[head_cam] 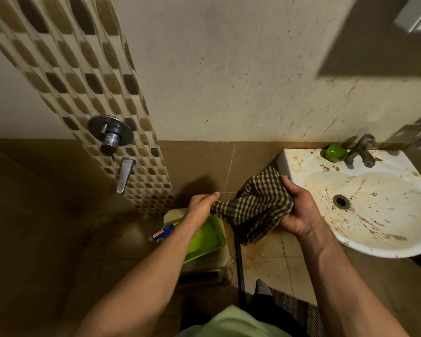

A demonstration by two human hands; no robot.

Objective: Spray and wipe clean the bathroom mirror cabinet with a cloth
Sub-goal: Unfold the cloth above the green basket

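Head view, looking down between both forearms. The checked cloth is stretched between the two hands, in front of the wall and just left of the sink.

The left hand pinches one corner of the cloth, with the fingers curled under and the thumb lying along the top. The right hand wraps its fingers round the bunched bulk of the fabric, thumb uppermost, and a loose tail hangs below its palm. The hold at two points suggests the cloth is being shaken out or refolded into a pad for wiping. It is not pressed to any surface.

Below the left fingers and partly hidden by that forearm lies a green tray. A blue spray bottle rests on its side at the tray's far-left edge, within easy reach of the left hand once the cloth is gathered into the right. Neither hand touches it.

The mirror cabinet shows only as a pale corner at the upper right. It is high above the right fingers and well apart from them, so neither spraying nor wiping appears to have begun.

Beyond the right fingertips, on the sink's back ledge, a green cup stands just beside the tap. The basin is heavily stained.
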